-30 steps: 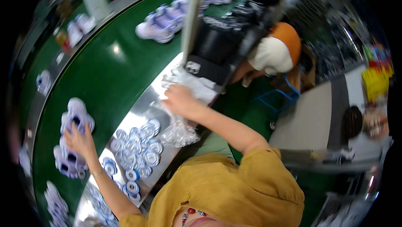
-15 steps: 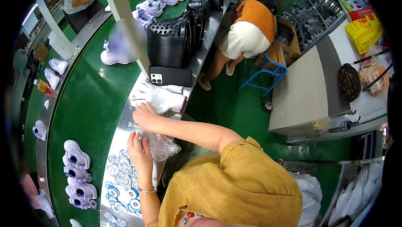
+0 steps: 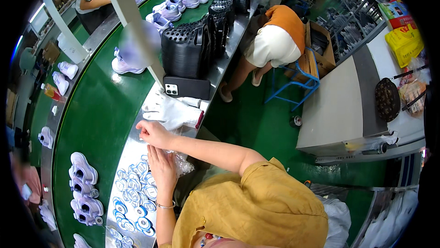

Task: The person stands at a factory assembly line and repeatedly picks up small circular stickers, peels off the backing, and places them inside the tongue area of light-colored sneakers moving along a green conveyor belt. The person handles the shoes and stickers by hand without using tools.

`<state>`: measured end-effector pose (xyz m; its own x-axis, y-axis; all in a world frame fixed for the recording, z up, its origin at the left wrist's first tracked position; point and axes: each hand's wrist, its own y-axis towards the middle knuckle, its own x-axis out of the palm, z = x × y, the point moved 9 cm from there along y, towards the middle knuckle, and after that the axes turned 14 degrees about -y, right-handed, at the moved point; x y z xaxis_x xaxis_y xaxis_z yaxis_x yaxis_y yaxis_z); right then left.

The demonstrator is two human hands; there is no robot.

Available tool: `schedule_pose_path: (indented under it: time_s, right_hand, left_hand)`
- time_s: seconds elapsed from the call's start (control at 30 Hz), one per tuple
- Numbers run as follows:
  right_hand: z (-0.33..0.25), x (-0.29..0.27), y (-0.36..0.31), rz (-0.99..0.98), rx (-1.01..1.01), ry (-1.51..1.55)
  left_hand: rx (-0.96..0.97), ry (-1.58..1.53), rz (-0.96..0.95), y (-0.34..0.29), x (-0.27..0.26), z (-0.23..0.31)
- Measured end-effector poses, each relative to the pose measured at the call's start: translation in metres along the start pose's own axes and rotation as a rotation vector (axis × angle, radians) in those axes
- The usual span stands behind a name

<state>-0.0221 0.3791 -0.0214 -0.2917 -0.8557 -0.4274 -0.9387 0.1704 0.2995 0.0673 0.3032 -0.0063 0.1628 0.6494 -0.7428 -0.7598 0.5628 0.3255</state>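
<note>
My right hand (image 3: 155, 134) reaches in over the metal ledge with its fingers bent into a pinch. A tiny pale thing shows at the fingertips, too small to name. Just below, my left hand (image 3: 162, 166) has its fingers stretched out side by side, the tips close under my right hand. A crumpled clear plastic bag (image 3: 184, 165) lies against the left hand, partly hidden by it. Beside the left hand, round blue-and-white tags (image 3: 133, 192) are spread loosely over the ledge. White gloves (image 3: 172, 113) with a dark red cuff edge lie beyond my right hand.
A black phone (image 3: 192, 87) leans by a white post (image 3: 133, 28) and black perforated holders (image 3: 188, 49). Lilac shoes (image 3: 85, 188) stand on the green conveyor (image 3: 96, 124). A bending person (image 3: 275, 37) is behind the ledge, near a blue-framed stool (image 3: 298, 81).
My right hand has moved slightly down and left, and its fingers are more bent. My left hand has shifted right, with its fingers drawn together. The whole view has tilted a little.
</note>
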Motion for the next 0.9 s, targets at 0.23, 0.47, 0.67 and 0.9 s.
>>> schedule_pose_path:
  time_s: [0.23, 0.47, 0.67, 0.9]
  right_hand:
    - [-0.017, -0.001, 0.012, -0.054, 0.028, 0.311]
    - [-0.078, -0.05, 0.029, 0.161, -0.172, 0.427]
    - [-0.067, -0.059, 0.008, -0.062, 0.088, 0.513]
    - [-0.024, -0.007, -0.048, -0.382, 0.218, 0.364]
  left_hand:
    - [-0.027, 0.039, -0.031, -0.008, 0.015, -0.018]
    - [-0.028, 0.141, -0.04, -0.01, 0.019, -0.019]
    - [-0.01, 0.011, 0.254, -0.024, -0.036, -0.019]
    - [-0.063, 0.176, 0.133, -0.035, -0.055, -0.05]
